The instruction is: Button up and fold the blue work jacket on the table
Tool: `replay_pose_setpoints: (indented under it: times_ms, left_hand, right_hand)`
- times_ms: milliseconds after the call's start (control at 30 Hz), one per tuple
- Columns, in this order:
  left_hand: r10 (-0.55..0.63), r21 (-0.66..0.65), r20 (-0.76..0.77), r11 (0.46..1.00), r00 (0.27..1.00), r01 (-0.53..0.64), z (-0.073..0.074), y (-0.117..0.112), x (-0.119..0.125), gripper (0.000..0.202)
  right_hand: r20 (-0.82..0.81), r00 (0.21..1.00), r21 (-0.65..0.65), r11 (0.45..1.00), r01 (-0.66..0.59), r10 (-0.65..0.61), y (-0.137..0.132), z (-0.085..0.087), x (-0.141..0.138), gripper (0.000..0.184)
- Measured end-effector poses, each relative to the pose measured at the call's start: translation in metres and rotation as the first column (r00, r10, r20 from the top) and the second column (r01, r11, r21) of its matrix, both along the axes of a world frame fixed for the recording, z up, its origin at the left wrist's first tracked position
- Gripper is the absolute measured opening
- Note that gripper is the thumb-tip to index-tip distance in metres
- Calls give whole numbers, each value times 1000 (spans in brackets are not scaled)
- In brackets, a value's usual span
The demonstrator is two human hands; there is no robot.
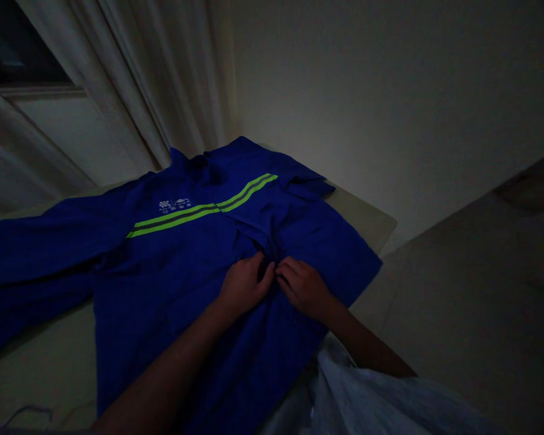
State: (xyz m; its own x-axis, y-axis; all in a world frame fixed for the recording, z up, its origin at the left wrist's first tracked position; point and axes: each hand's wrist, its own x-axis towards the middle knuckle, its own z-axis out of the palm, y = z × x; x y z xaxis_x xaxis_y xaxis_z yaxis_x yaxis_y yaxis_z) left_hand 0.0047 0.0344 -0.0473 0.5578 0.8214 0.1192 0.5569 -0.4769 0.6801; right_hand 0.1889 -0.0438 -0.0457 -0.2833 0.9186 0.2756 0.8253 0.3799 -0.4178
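Note:
A blue work jacket (163, 296) lies spread out, front side up, with its collar toward the wall. Across its chest runs a lime-green and grey reflective stripe (176, 222), with a white printed logo (174, 205) above it. My left hand (246, 283) pinches the cloth at the front opening, below the stripe. Right beside it, my right hand (303, 286) grips the same front edge, fingertips nearly touching the left ones. The fabric bunches up around both hands. Any button or fastener between the fingertips is hidden.
The jacket rests on a pale table (49, 386), whose far right corner shows past the cloth. Behind stand a light curtain (140, 66) and a plain wall (390, 90). A thin cord-like loop (29, 409) lies at the lower left. The floor (457, 290) shows at right.

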Motion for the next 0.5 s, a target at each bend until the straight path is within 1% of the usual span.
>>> replay_pose_setpoints:
  times_ms: [33,100,200,333,400,500]
  left_hand:
    - [2,29,-42,1000,999,-1,-1,0,1,32]
    - [-29,32,-47,999,998,31,-3,0,0,38]
    - [-101,2,48,995,994,101,-5,1,-3,41]
    - [-177,49,145,984,974,171,-3,2,-8,39]
    - [-200,57,148,979,969,193,-2,2,-9,38]
    - [-199,43,154,980,968,194,0,2,-8,36]
  right_hand:
    - [11,1000,11,1000,6,-6,0,0,0,17]
    - [-11,1000,21,1000,14,-14,0,0,-1,18]
    - [-107,994,15,1000,9,-7,2,1,-1,18]
    - [-253,967,-48,999,-22,9,3,5,0,14]
    - [-280,960,-78,997,-21,-2,4,6,1,13]
    - [-281,960,-117,993,-16,-18,4,8,2,12]
